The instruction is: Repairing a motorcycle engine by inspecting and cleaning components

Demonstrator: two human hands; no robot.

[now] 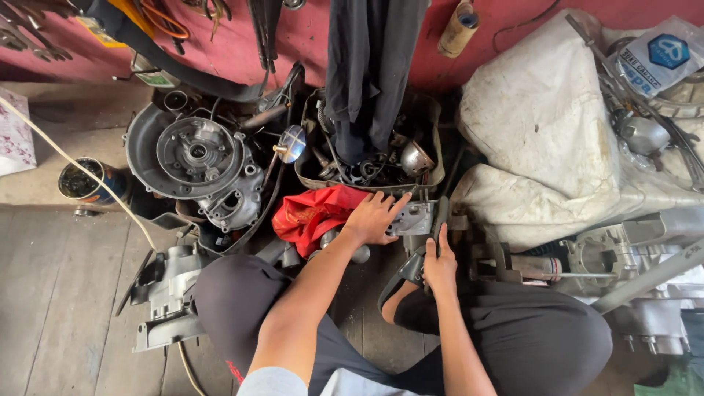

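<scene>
Person sits on the floor (66,293), knees apart, facing a red wall (293,37) crowded with engine parts.

Left hand (374,218): fingers spread flat, palm down on a small grey metal part (412,218), just beside a red cloth (312,213). It presses rather than grips; nothing enclosed.

Right hand (440,270): fingers extended upward along a dark strap (438,220) that runs down past the metal part toward the knee. Hand lies on the strap, loosely open; whether the thumb closes round it, cannot tell.

Metal part sits on the floor between the knees, at the foot of a box of parts (367,172).

Round about: grey engine casing (196,158) at left, a tin (82,181) further left, white sack (543,125) at right, dark cloth (370,66) hanging from the wall.
</scene>
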